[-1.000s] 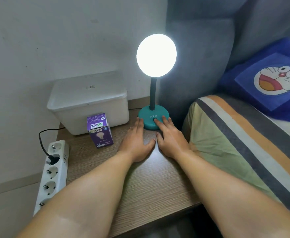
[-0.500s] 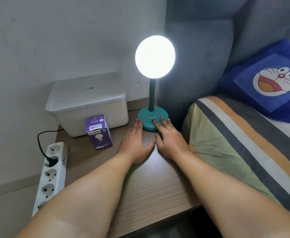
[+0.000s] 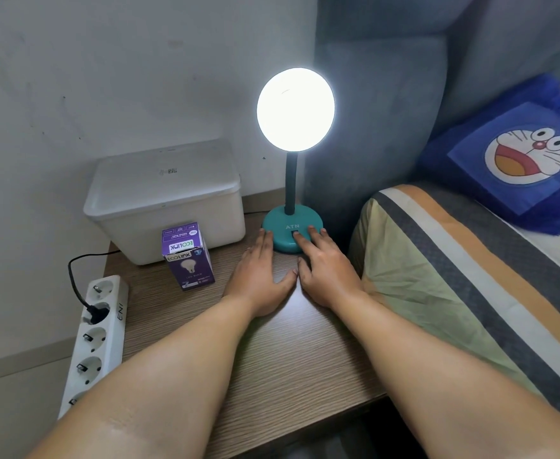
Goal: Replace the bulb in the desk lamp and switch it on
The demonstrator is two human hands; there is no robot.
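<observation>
While both hands lie flat, palms down on the table (image 3: 272,359), nothing is gripped. The left hand (image 3: 258,276) has its fingers stretched out together, tips just touching the left edge of the teal lamp base (image 3: 282,226). The right hand (image 3: 325,273) is spread too, with its index finger on the dark switch (image 3: 294,232) on the base and another fingertip up on the rim. The thumbs nearly meet between them.

The lamp's round head (image 3: 295,109) glows bright white. A purple bulb box (image 3: 188,256) stands left of the hands, in front of a white lidded bin (image 3: 166,200). A power strip (image 3: 93,339) with one black plug runs along the table's left edge, and a striped pillow (image 3: 454,276) is on the right.

Compared to a second ago, basically nothing has changed: hands in the same spot, lamp lit.
</observation>
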